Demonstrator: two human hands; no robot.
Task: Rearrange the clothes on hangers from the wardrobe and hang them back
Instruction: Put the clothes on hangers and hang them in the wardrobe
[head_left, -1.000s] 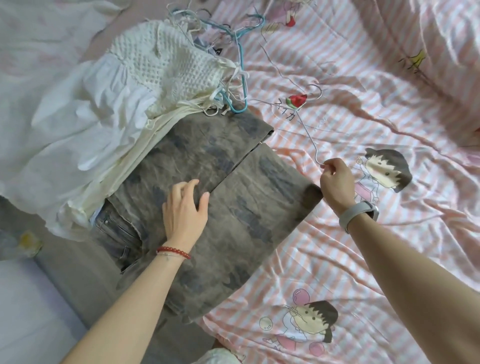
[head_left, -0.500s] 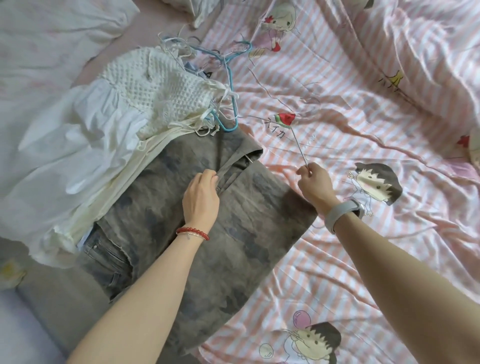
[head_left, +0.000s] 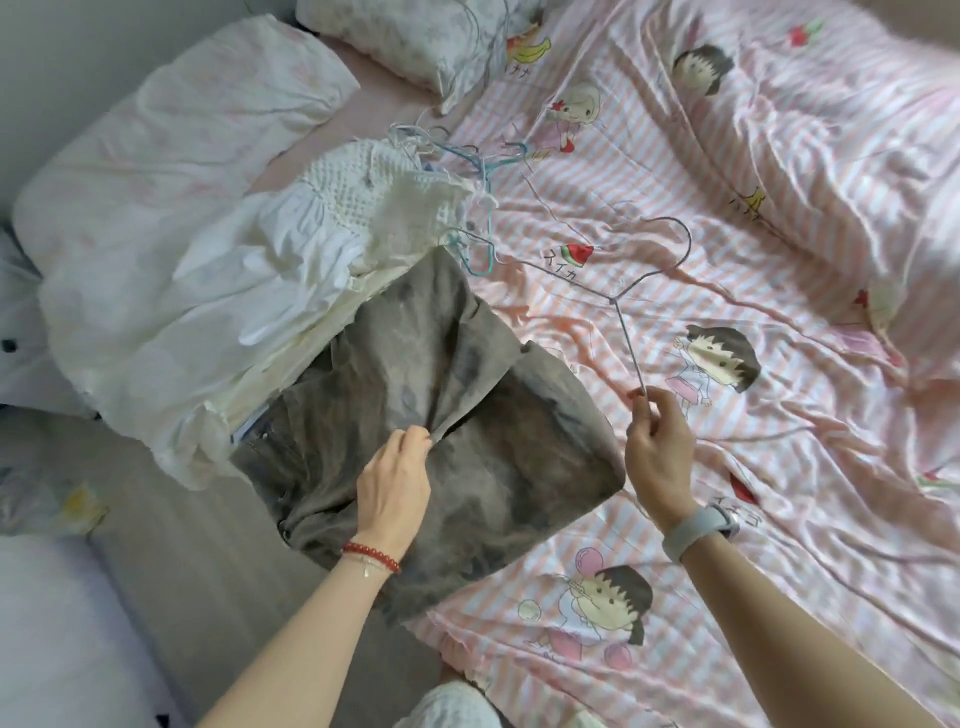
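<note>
over on the left, a heap of white clothes (head_left: 218, 291) sprawls on the bed, a crochet top (head_left: 384, 200) on its crest with a tangle of blue wire hangers (head_left: 475, 166) poking out beyond it. next, the folded grey jeans (head_left: 426, 415) lie on the striped sheet (head_left: 779, 467), long axis running from near-left up to far-right, waistband end toward the bed's near-left edge. the left hand (head_left: 395, 483) sits right on them, fingers and thumb pinching a fold of denim and lifting it into a ridge. moving right, the right hand (head_left: 657, 447) pinches the lower end of a thin grey wire hanger (head_left: 628, 338), one arm slanting up and away from it, hook (head_left: 675, 244) curling farthest out. so here's the key bit: the hanger is just beside the jeans' right edge, and the raised fold opens toward it, so it looks like the bar has to slide leftward under that lifted layer. the hanger's other arm is faint against the stripes, its bottom bar hard to trace, and what lies under the white pile can't be made out.
</note>
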